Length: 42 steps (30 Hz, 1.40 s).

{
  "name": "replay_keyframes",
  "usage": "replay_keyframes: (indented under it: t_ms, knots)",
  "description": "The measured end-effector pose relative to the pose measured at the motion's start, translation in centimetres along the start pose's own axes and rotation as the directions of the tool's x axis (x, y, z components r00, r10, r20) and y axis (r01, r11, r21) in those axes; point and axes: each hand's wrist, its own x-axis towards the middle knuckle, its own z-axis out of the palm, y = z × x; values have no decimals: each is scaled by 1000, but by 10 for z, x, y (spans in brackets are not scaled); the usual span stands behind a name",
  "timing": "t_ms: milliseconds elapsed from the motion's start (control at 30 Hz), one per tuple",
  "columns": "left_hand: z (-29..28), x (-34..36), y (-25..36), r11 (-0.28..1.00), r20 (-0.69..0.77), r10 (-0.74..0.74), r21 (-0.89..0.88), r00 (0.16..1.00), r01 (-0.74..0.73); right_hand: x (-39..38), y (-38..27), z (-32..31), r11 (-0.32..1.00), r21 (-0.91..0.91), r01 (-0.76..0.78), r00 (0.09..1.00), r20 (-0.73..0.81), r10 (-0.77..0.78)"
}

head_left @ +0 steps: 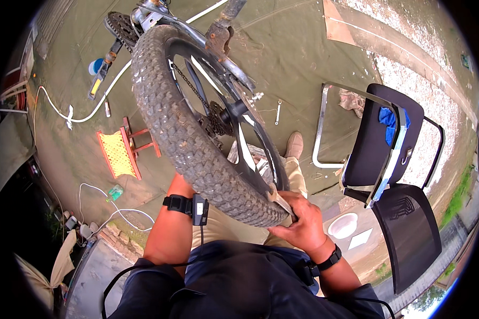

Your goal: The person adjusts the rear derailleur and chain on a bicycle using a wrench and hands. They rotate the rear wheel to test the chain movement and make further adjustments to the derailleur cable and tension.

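A bicycle's knobby tyre [158,106] on a black-and-white rim [245,143] fills the middle, tilted over my legs, with chain and rear sprockets [218,119] beside its hub. My right hand [299,223] grips a flat metal tool [278,201], which looks like a spanner or lever, at the tyre's lower right edge. My left forearm [167,234] reaches up at the wheel's left, and the hand itself is hidden behind the tyre. The frame's rusty tube [221,34] and a pedal crank [98,80] show at the top.
A red folding stool [120,154], blue container [96,66], white hose [90,114] and cables are on the green ground sheet [292,64]. A spanner [278,111] lies beyond my foot. An overturned office chair [380,165] stands at right, near a white basin [342,225].
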Motion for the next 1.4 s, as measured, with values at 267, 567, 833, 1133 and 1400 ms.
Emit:
replay_keyframes:
  t_ms: [267, 567, 833, 1133, 1400]
  knots:
    - [5, -17, 1, 934, -19, 217, 296, 976, -202, 14, 20, -11, 978, 178, 110, 993, 26, -116]
    - [14, -11, 5, 862, 100, 250, 430, 963, -268, 18, 58, -10, 905, 416, 82, 984, 112, -141]
    - [19, -12, 6, 753, 67, 300, 595, 951, -280, 23, 77, -6, 849, 526, 48, 975, 159, -153]
    - [22, -11, 5, 817, 33, 258, 526, 966, -236, 24, 77, -5, 834, 550, 50, 976, 151, -157]
    - [23, -13, -1, 733, 105, 404, 557, 909, -391, 24, 74, -8, 853, 521, 29, 972, 185, -146]
